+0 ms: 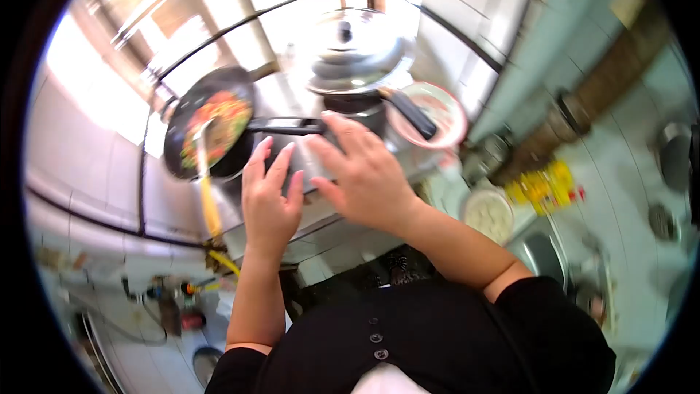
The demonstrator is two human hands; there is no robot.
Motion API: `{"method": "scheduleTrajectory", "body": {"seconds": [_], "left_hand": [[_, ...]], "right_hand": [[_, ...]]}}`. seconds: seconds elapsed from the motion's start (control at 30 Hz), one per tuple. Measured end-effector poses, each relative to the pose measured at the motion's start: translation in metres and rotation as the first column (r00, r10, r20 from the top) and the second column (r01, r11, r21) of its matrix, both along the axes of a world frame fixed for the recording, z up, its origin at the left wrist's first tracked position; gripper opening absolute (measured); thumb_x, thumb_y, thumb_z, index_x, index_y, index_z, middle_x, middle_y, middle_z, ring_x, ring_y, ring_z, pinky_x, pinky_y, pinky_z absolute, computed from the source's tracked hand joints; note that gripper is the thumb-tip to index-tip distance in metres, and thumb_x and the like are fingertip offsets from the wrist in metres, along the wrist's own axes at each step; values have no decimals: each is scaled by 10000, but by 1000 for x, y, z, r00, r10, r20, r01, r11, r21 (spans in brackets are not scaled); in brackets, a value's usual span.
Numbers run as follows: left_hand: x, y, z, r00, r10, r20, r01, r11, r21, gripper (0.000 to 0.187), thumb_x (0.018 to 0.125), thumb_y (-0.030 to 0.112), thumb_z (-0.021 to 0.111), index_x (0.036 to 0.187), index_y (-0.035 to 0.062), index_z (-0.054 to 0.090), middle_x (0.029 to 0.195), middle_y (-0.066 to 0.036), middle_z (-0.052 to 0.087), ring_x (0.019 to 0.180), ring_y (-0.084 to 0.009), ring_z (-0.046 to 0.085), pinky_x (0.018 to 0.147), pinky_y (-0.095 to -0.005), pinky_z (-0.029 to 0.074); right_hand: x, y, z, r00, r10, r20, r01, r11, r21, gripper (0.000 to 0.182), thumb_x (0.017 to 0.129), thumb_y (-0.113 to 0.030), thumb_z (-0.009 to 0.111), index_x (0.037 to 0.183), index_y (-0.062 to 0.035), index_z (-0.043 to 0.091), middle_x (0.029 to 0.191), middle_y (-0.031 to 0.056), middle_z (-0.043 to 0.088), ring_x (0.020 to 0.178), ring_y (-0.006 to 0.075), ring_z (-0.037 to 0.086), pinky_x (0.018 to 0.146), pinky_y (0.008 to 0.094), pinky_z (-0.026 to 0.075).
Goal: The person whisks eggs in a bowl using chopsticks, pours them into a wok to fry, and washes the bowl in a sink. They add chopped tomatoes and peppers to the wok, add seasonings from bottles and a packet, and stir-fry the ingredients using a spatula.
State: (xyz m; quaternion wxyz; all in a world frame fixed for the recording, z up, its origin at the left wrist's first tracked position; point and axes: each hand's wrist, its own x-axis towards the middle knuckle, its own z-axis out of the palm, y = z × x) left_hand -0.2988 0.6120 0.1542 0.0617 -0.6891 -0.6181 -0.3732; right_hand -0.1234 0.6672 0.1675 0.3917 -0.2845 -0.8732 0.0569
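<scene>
My right hand (368,175) is over the stove's front with its fingers spread, fingertips right at the end of the black pan handle (286,125). Left of it, my left hand (271,193) has its fingers apart and holds nothing, just in front of the same handle. The dark frying pan (175,113) sits on the stove with chopped red, orange and green food (222,120) in it. A spatula with a yellow handle (207,201) leans over the pan's near rim, its metal end in the food.
Behind my right hand stands a lidded steel pot (354,66). A red-rimmed bowl (452,120) is beside it, with a black handle (414,115) across it. Further right are a pale round bowl (488,217), a yellow packet (548,186) and a sink (541,248).
</scene>
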Motion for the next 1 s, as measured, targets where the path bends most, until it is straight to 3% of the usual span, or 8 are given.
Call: {"method": "scheduleTrajectory", "body": {"seconds": [0.13,0.4,0.6,0.63,0.8,0.9,0.93,1.0], "left_hand": [[25,6,-14,998,-70,-5,70,997,6,384,813,86,670,1192,31,640,1322,-207,505,1170,-370,512,1000,-424,408],[-9,20,18,944,184,-275,-185,982,24,404,821,198,673,1203,76,630,1292,-233,511,1179,-403,492,1004,-463,392],[26,64,-5,878,127,-461,-271,927,-261,641,826,411,674,1389,180,473,1367,-244,468,1289,-388,420,1037,-563,339],[33,64,-5,891,108,-441,-264,913,-310,648,823,410,679,1394,186,469,1391,-245,450,1310,-397,401,1053,-557,326],[29,35,16,866,241,-438,-389,876,-286,661,810,422,693,1391,197,471,1432,-228,407,1346,-397,356,1091,-558,284],[-13,3,25,721,473,-506,-648,719,-252,699,791,431,714,1403,211,457,1443,-228,384,1341,-421,345,1108,-548,266],[-25,-8,26,635,530,-563,-747,608,-270,757,791,412,726,1441,210,395,1429,-243,384,1281,-435,424,1065,-517,355],[-48,-22,27,633,588,-504,-773,439,-458,819,800,385,731,1474,165,321,1384,-245,427,1173,-411,541,972,-465,462]], "right_hand": [[49,-24,-13,991,-132,39,134,989,-55,533,783,-214,722,1254,-55,530,1339,241,434,1201,396,477,1006,446,410],[122,-57,-11,941,-298,160,311,948,-64,503,778,-194,732,1221,-35,552,1318,245,437,1157,379,505,957,426,450],[154,-62,-16,940,-324,110,334,939,-88,498,786,-200,729,1219,-38,545,1322,239,439,1124,357,534,935,409,459],[155,-60,-16,944,-317,89,325,940,-102,485,796,-212,729,1221,-46,562,1327,226,439,1175,393,511,961,425,457],[144,-34,-14,973,-211,91,217,974,-64,484,804,-209,703,1232,-44,548,1311,228,461,1143,370,527,938,426,458],[123,-20,-13,993,-88,75,92,994,-56,484,805,-208,685,1237,-43,540,1267,223,499,1110,368,536,930,431,455],[115,-12,-14,996,-54,66,56,998,-38,488,801,-210,689,1234,-42,541,1249,218,513,1100,366,540,925,430,458],[94,3,-15,999,22,46,-22,1000,-4,483,793,-213,693,1219,-35,551,1185,196,553,1074,348,554,910,411,466]]}}
